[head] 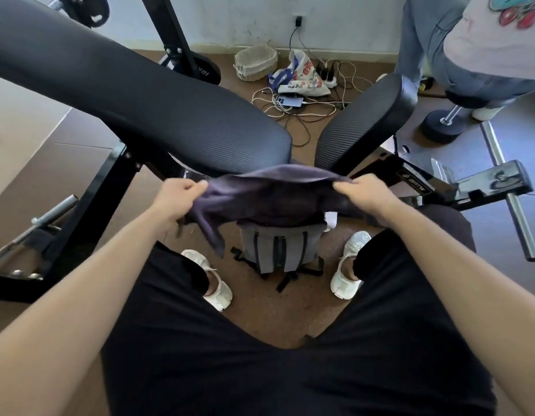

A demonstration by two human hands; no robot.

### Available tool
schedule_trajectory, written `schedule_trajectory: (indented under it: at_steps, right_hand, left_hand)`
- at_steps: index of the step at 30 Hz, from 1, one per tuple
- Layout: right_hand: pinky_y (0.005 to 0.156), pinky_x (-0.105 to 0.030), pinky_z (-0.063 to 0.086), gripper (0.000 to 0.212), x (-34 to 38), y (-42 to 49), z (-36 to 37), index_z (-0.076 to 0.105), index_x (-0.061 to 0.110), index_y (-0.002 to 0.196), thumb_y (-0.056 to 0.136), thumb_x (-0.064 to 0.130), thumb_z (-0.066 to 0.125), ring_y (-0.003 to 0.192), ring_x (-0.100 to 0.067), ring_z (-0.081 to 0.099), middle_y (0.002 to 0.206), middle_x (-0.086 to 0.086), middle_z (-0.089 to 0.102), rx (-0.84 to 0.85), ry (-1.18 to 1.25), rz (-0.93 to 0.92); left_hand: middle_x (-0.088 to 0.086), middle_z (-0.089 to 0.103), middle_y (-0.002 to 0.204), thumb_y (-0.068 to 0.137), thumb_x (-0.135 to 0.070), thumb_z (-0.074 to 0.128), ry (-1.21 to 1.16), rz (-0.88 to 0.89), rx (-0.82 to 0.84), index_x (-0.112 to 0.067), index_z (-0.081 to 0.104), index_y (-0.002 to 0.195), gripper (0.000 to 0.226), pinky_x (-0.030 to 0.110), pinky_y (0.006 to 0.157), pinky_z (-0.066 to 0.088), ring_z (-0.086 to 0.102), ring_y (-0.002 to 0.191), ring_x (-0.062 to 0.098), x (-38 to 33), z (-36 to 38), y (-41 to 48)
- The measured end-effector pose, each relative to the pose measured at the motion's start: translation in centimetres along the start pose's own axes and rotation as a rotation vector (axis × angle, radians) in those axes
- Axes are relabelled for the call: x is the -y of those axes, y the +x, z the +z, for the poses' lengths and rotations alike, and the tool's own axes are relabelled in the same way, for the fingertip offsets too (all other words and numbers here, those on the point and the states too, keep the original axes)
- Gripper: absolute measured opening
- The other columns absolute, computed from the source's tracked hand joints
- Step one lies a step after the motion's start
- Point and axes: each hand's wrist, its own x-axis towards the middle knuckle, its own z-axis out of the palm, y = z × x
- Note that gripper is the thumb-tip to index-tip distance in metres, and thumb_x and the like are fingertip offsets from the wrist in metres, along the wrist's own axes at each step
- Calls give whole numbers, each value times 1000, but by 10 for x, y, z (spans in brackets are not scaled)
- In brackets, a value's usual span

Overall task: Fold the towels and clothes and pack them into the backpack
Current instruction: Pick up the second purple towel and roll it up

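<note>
Head view, both hands' fingers (200,186) pinching soft purple cloth (269,190) (crumpled), above grey backpack (279,249).

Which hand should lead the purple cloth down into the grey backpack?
Probably right: the right hand pinches the purple cloth nearer the top of the backpack; a loose tail hangs below the left hand.

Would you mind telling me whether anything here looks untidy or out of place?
The purple cloth, pinched by the left hand and right hand, is bunched rather than folded, one end dangling beside the grey backpack. Beyond the bench, loose cables lie tangled on the floor.
</note>
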Motion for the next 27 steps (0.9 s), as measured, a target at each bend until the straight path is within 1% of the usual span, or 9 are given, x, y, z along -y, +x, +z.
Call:
schedule_trajectory:
  at_steps: [3,6,9,11,12,14,16,20,27]
  right_hand:
    - [76,-39,50,42,-6,-11,24,72,-3,104,94,38,66,82,-27,65,91,-15,72,162,196,68]
    - [84,-43,52,31,-9,-26,48,72,4,96,99,33,64,88,-30,65,104,-23,73,245,369,96]
    - [67,-31,51,28,-4,-42,60,69,9,92,105,30,56,71,-24,63,83,-16,67,360,602,84]
    - [43,-20,42,21,1,-53,62,64,12,90,106,22,54,45,-11,50,60,-2,57,394,673,32]
    - [38,-18,35,15,1,-56,65,62,12,91,105,18,56,41,-7,42,57,1,51,410,672,-22]
    - [43,-20,37,8,-2,-63,70,66,12,93,100,13,62,47,-8,44,65,-1,55,449,624,-115]
    - [56,-22,44,17,-5,-69,76,72,18,82,97,13,67,61,-11,55,73,-2,63,456,559,-177]
    - [67,-28,43,33,1,-74,81,71,27,67,97,13,68,77,-22,52,74,-4,59,435,554,-175]
    - [82,-46,49,11,0,-73,88,67,4,102,99,14,66,93,-29,61,97,-15,66,472,595,-158]
  left_hand:
    - [14,55,79,99,-35,64,-332,-142,157,-9,67,85,30,33,60,37,49,74,24,0,31,-24]
    - [12,62,75,105,-28,57,-527,-166,233,-9,68,89,27,25,50,39,51,60,20,-17,58,-51]
    - [8,68,77,108,-27,50,-723,-212,308,-9,68,101,26,22,50,49,60,59,15,-32,84,-80]
    - [13,75,96,108,-24,49,-859,-254,363,-6,66,113,26,29,70,59,72,82,20,-35,101,-94]
    - [18,75,110,108,-22,48,-922,-264,400,-4,65,119,27,35,84,60,73,97,26,-35,109,-99]
    - [21,71,125,109,-21,47,-1007,-273,448,-5,63,127,29,45,99,56,70,114,32,-36,119,-102]
    - [19,71,126,110,-23,44,-1027,-290,432,-8,60,131,30,45,97,57,70,114,32,-37,120,-99]
    - [15,72,126,111,-24,42,-984,-325,313,-12,61,127,28,44,94,56,71,111,27,-32,122,-92]
    - [15,71,124,112,-23,39,-1029,-350,308,-9,58,130,30,41,92,58,72,110,25,-35,117,-92]
